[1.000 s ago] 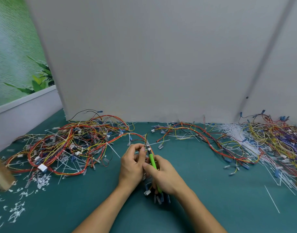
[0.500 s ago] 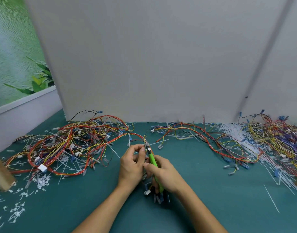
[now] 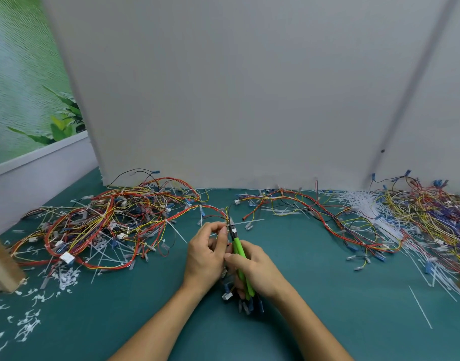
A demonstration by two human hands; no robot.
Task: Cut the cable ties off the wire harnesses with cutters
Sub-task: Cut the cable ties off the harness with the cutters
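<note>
right hand (image 3: 257,272) over half-hidden green cutters (image 3: 240,252)

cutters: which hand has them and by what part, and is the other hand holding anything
The right hand grips the cutters by their green handles; the left hand pinches a wire harness right beside the cutter tip.

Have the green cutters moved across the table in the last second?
No. The green cutters in the right hand stay put, tip by the left hand that pinches the wire harness, equally far below the grey board's bottom edge.
</note>
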